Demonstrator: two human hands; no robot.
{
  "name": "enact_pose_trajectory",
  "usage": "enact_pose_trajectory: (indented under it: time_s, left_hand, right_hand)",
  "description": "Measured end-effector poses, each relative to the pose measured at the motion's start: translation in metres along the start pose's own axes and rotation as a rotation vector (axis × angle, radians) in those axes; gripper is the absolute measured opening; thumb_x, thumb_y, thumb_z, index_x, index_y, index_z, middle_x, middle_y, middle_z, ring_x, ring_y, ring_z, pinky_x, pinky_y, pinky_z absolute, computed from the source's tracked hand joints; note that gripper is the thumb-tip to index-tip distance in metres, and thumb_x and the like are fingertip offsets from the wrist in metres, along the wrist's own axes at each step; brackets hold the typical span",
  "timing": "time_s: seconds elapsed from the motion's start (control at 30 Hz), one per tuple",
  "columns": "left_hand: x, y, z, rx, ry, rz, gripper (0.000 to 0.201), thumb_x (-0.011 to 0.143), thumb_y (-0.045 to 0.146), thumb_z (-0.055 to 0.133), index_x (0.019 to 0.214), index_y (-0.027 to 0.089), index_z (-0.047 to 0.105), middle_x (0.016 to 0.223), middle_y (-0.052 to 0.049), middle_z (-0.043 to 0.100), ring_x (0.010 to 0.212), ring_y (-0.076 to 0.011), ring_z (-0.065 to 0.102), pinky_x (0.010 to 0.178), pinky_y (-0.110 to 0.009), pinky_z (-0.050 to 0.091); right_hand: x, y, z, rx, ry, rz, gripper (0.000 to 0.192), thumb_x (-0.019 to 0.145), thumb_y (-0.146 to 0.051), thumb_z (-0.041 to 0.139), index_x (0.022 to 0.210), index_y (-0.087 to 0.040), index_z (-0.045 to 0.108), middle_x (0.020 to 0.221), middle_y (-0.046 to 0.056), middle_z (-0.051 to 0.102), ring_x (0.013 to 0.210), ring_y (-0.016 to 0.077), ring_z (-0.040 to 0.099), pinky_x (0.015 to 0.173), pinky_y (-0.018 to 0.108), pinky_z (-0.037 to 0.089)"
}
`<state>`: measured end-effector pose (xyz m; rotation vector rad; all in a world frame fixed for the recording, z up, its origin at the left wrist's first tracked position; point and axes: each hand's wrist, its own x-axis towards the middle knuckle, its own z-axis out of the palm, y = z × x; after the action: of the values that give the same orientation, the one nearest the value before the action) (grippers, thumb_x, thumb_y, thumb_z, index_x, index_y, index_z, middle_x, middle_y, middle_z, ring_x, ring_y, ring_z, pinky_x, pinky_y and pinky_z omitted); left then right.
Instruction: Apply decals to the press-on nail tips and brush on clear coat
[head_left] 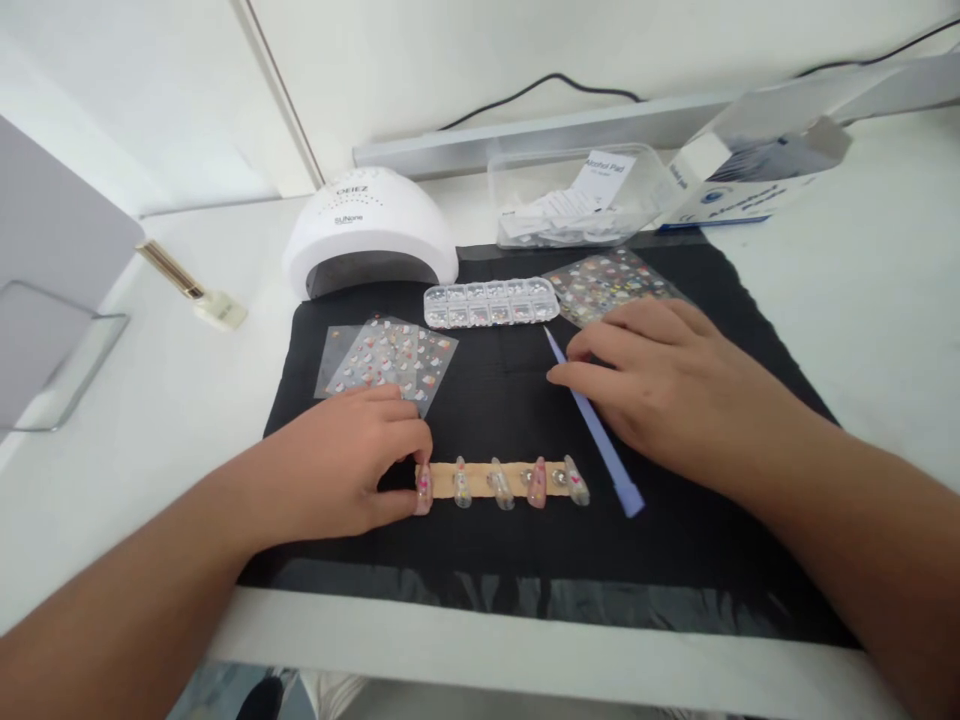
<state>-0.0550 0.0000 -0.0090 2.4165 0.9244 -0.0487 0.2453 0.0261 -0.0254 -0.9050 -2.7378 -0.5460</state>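
My left hand (360, 460) pinches the leftmost press-on nail (424, 492) between thumb and forefinger. This pink nail is at the left end of a beige strip (442, 480), where several decorated press-on nails stand in a row, among them a clear one (502, 484) and another pink one (537, 484). Over on the right, my right hand (660, 385) has its thumb and bent fingers around the upper part of a lavender stick tool (604, 440). The tool slants across the black mat (495, 550), its pointed end away from me. The thumb partly covers it.
Sticker sheets (390, 355) lie left, more stickers (607, 280) behind my right hand. A clear compartment case (491, 303) sits between them. Behind stand a white nail lamp (371, 225), a plastic tub (517, 225) of alcohol pads and an open box (757, 190). A polish bottle (221, 310) lies far left.
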Motion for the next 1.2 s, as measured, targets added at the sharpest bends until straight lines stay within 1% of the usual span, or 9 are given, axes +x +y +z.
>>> enact_pose_trajectory:
  time_s: [0.17,0.37,0.53,0.63,0.77,0.87,0.93,1.07,1.2]
  left_hand:
    - [-0.008,0.0,-0.006,-0.055,0.046,0.027,0.033,0.081,0.033,0.077,0.105,0.017,0.061,0.088,-0.002,0.063,0.087,-0.0216,0.056,0.078,-0.035,0.042]
    - [-0.009,0.001,-0.007,-0.018,0.139,0.121,0.016,0.086,0.03,0.071,0.09,0.016,0.062,0.081,-0.001,0.061,0.078,-0.0184,0.053,0.071,-0.032,0.039]
    - [-0.009,0.002,-0.005,0.025,0.159,0.131,0.017,0.087,0.032,0.07,0.086,0.017,0.062,0.076,0.0,0.058,0.072,-0.0173,0.053,0.066,-0.03,0.037]
    - [-0.012,0.001,-0.007,-0.003,0.166,0.108,0.023,0.084,0.035,0.072,0.093,0.017,0.062,0.081,-0.001,0.059,0.075,-0.0181,0.055,0.068,-0.03,0.039]
    - [-0.015,-0.003,-0.008,-0.151,0.281,0.117,0.027,0.088,0.038,0.069,0.102,0.017,0.059,0.088,-0.001,0.059,0.078,-0.0168,0.056,0.07,-0.03,0.043]
    - [-0.012,-0.007,-0.006,-0.23,0.464,0.123,0.01,0.096,0.025,0.057,0.089,0.019,0.054,0.081,0.001,0.055,0.075,-0.0136,0.051,0.07,-0.026,0.041]
    - [-0.009,-0.01,-0.002,-0.203,0.553,0.117,0.021,0.098,0.017,0.05,0.077,0.019,0.047,0.071,0.004,0.048,0.066,-0.0115,0.045,0.063,-0.025,0.036]
    - [-0.001,-0.017,0.006,-0.177,0.522,0.155,0.042,0.102,0.017,0.044,0.066,0.02,0.022,0.06,0.006,0.029,0.054,-0.009,0.034,0.055,-0.026,0.027]
    - [0.0,-0.024,0.008,-0.182,0.516,0.226,0.042,0.104,0.02,0.04,0.067,0.02,0.021,0.057,0.006,0.027,0.048,-0.0086,0.033,0.051,-0.027,0.025]
  right_hand:
    - [0.002,0.002,0.003,0.03,-0.026,-0.042,0.025,0.088,-0.004,0.055,0.086,-0.021,0.073,0.086,0.007,0.07,0.092,0.0294,0.054,0.083,0.041,0.038]
    - [0.002,0.004,0.005,0.042,-0.023,-0.043,0.024,0.089,-0.005,0.056,0.082,-0.021,0.073,0.085,0.007,0.07,0.092,0.029,0.054,0.085,0.041,0.039]
    - [0.001,0.002,0.004,0.064,-0.032,-0.036,0.022,0.09,-0.007,0.058,0.086,-0.021,0.074,0.085,0.006,0.07,0.092,0.0283,0.054,0.084,0.041,0.039]
    - [0.001,0.002,0.003,0.078,-0.03,-0.032,0.021,0.091,-0.007,0.057,0.092,-0.019,0.074,0.085,0.007,0.07,0.091,0.0287,0.055,0.082,0.041,0.04]
    - [0.002,0.008,0.001,0.218,0.087,0.047,0.022,0.092,-0.006,0.052,0.097,-0.017,0.071,0.084,0.008,0.067,0.086,0.026,0.058,0.081,0.039,0.043]
    - [0.001,0.014,-0.002,0.398,0.241,0.152,0.019,0.088,-0.004,0.053,0.095,-0.017,0.066,0.079,0.005,0.063,0.079,0.0222,0.058,0.077,0.036,0.046]
    - [-0.001,0.016,-0.005,0.485,0.344,0.248,0.017,0.087,-0.004,0.055,0.091,-0.019,0.062,0.074,0.001,0.057,0.073,0.0192,0.056,0.071,0.033,0.045]
    - [-0.009,0.011,-0.009,0.687,0.478,0.438,0.022,0.084,-0.001,0.058,0.077,-0.022,0.053,0.066,-0.005,0.043,0.058,0.0125,0.045,0.059,0.027,0.036]
    - [-0.011,0.004,-0.016,0.73,0.488,0.336,0.023,0.083,-0.005,0.057,0.073,-0.022,0.044,0.062,-0.006,0.042,0.052,0.0105,0.04,0.054,0.025,0.032]
